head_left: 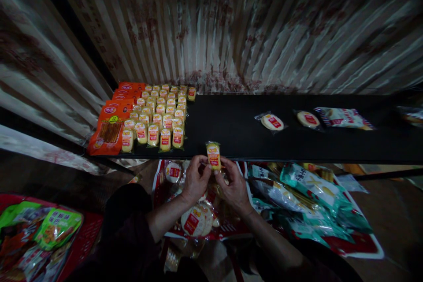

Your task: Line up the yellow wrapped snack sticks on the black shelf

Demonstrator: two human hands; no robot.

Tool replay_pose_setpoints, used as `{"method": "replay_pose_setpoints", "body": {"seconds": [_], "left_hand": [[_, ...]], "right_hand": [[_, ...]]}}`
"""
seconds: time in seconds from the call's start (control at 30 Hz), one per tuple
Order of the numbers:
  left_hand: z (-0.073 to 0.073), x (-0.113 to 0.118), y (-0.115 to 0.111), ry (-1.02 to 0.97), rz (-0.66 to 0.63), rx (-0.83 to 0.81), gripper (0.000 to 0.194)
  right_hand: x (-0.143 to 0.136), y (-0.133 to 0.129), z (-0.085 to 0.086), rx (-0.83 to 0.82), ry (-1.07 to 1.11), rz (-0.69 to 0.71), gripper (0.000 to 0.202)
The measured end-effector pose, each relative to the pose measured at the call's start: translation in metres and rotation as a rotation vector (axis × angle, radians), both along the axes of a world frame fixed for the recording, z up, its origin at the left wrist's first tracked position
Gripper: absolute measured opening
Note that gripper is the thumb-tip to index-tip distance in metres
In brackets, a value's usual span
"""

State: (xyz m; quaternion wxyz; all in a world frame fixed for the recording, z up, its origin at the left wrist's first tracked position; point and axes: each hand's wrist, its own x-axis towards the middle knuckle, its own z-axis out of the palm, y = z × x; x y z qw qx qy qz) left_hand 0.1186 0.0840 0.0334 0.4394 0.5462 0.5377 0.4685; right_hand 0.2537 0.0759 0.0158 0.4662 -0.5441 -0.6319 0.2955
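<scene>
Between both hands, just in front of the shelf's front edge, is a small yellow wrapped snack cake (213, 157) with a red and white label, held upright. My left hand (197, 177) pinches its lower left side. On the lower right side, the fingers of my right hand (233, 185) close on it. Rows of the same wrapped snack cakes (153, 135) stand on the left part of the black shelf (224, 128). Left of them lie several orange snack packets (107, 130), overlapping in a column.
Two round wrapped crackers (272, 121) and a striped packet (343, 118) lie on the shelf's right side. Below are a red basket of round crackers (158, 200), another basket with teal bags (380, 246), and a red basket (90, 229) at left. A pleated curtain (231, 31) hangs behind.
</scene>
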Motion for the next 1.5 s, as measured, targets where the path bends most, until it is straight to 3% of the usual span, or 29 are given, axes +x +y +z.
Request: {"method": "replay_pose_setpoints", "body": {"seconds": [0.2,0.5,0.8,1.03,1.17,1.5], "left_hand": [[0.007,-0.002,-0.003,-0.066,-0.054,-0.026,0.022],[0.001,0.009,0.013,-0.346,-0.139,-0.065,0.039],[0.025,0.010,0.051,-0.535,-0.065,-0.139,0.030],[0.019,0.007,0.077,-0.843,-0.076,-0.270,0.030],[0.015,0.004,0.082,-0.956,-0.080,-0.324,0.033],[0.016,0.002,0.089,-1.086,-0.028,-0.423,0.026]], "right_hand": [[0.001,-0.001,0.002,0.118,-0.121,0.020,0.040],[0.002,0.009,0.019,0.281,-0.313,0.086,0.049],[-0.012,0.039,0.034,0.348,-0.312,0.079,0.056],[-0.014,0.064,0.040,0.337,-0.332,0.114,0.052],[-0.015,0.072,0.037,0.329,-0.303,0.060,0.046],[-0.024,0.088,0.038,0.344,-0.287,-0.025,0.033]]}}
